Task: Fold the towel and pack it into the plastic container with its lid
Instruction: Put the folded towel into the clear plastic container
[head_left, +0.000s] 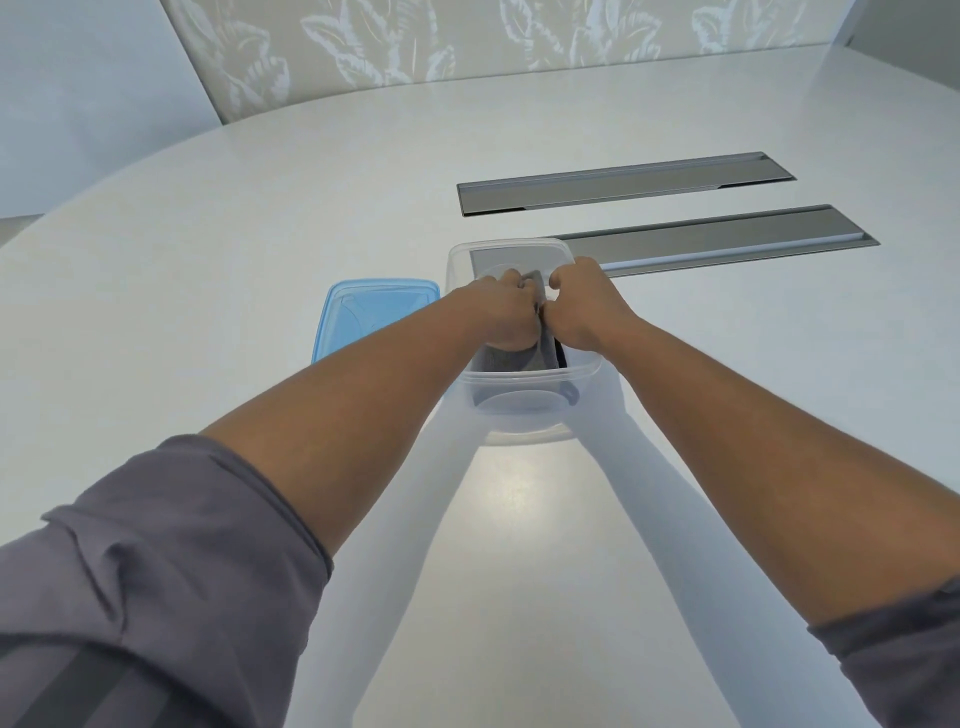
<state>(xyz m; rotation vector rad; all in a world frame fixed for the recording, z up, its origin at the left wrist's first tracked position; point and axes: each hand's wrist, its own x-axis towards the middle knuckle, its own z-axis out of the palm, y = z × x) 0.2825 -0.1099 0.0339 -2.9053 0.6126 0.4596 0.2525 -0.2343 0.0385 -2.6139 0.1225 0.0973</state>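
Both hands are down in the clear square plastic container (524, 395): left hand (501, 317) and right hand (582, 306) curl their fingers round the folded dark grey towel (545, 345), which stands on edge inside it. Judging by look, the towel is soft, light and springy, so grip the fold's thick edges and press it flat. The container holds only the towel. The translucent blue plastic lid (363, 317) lies on the white tabletop (260, 260), just left of the container.
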